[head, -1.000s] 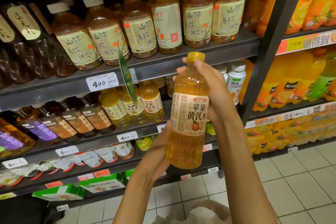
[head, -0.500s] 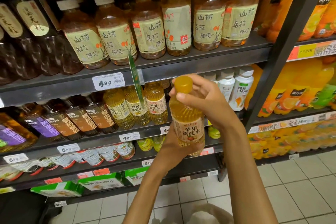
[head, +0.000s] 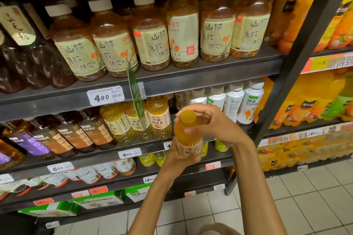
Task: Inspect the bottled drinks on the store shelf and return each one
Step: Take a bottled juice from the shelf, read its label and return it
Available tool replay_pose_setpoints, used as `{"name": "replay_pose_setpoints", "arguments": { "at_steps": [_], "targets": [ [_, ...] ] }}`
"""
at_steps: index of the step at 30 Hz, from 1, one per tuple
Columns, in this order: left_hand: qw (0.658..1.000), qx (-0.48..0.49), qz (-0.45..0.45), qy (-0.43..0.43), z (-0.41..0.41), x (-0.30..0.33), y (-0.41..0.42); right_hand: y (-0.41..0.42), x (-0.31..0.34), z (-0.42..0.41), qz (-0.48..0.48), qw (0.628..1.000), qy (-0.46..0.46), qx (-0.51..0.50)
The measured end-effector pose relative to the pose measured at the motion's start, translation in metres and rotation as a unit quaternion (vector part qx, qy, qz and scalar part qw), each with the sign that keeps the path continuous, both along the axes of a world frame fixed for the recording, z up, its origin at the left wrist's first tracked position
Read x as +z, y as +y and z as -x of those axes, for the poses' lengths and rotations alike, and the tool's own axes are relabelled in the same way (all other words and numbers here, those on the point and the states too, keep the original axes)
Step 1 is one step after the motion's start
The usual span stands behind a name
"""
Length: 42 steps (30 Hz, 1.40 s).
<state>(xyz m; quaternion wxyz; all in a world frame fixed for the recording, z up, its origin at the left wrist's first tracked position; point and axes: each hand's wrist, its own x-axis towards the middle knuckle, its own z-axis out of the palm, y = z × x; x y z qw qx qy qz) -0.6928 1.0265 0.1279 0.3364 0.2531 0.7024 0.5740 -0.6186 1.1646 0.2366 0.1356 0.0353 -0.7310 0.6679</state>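
Note:
I hold a yellow-capped bottle of golden drink (head: 188, 135) in front of the middle shelf (head: 107, 155), its top tilted toward me. My left hand (head: 176, 160) grips its lower body from underneath, covering the base. My right hand (head: 212, 123) curls round the neck and shoulder just below the cap. Matching golden bottles (head: 158, 118) stand on the middle shelf just to the left, with a gap behind my hands.
Large amber tea bottles (head: 149, 32) fill the upper shelf. Dark bottles (head: 76, 135) stand on the left of the middle shelf, white bottles (head: 248, 103) on the right. A green shelf tag (head: 136, 97) hangs down. Orange juice bottles (head: 305, 105) fill the neighbouring rack. Tiled floor lies below.
The bottle has come down from upright at face height and tilted its cap toward me. Both hands lowered with it, and the view moved closer to the shelf.

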Motion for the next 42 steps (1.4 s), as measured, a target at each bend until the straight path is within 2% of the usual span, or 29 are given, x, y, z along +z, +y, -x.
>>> {"name": "replay_pose_setpoints", "arguments": {
  "at_steps": [4, 9, 14, 18, 22, 25, 27, 30, 34, 37, 39, 42],
  "targets": [
    [0.998, 0.055, -0.013, -0.022, 0.01, -0.011, 0.014, 0.003, -0.015, 0.013, -0.035, 0.997, -0.005, -0.068],
    [0.984, 0.166, -0.033, -0.061, 0.022, -0.022, 0.031, 0.002, -0.026, 0.028, -0.054, 0.995, -0.019, -0.085],
    [0.978, 0.195, -0.019, -0.074, 0.028, -0.029, 0.044, 0.007, -0.025, 0.039, -0.071, 0.992, -0.01, -0.099],
    [0.962, 0.256, 0.042, -0.089, 0.03, -0.035, 0.054, 0.015, -0.029, 0.043, -0.063, 0.99, -0.013, -0.128],
    [0.957, 0.278, 0.029, -0.081, 0.031, -0.039, 0.061, 0.013, -0.031, 0.055, -0.089, 0.984, -0.035, -0.147],
    [0.947, 0.313, 0.026, -0.072, 0.031, -0.039, 0.065, 0.008, -0.032, 0.065, -0.075, 0.975, -0.052, -0.205],
    [0.939, 0.322, 0.034, -0.112, 0.032, -0.039, 0.068, 0.004, -0.035, 0.073, -0.087, 0.958, -0.064, -0.267],
    [0.927, 0.334, 0.019, -0.169, 0.036, -0.038, 0.073, -0.001, -0.041, 0.085, -0.17, 0.925, -0.093, -0.326],
    [0.899, 0.358, -0.025, -0.251, 0.036, -0.036, 0.081, 0.002, -0.045, 0.094, -0.196, 0.911, -0.11, -0.346],
    [0.844, 0.397, -0.068, -0.354, 0.039, -0.03, 0.093, 0.01, -0.046, 0.1, -0.206, 0.908, -0.132, -0.339],
    [0.818, 0.415, -0.085, -0.389, 0.042, -0.026, 0.099, 0.013, -0.047, 0.103, -0.211, 0.909, -0.141, -0.331],
    [0.822, 0.406, -0.095, -0.388, 0.045, -0.027, 0.103, 0.013, -0.049, 0.108, -0.209, 0.909, -0.161, -0.323]
  ]
}}
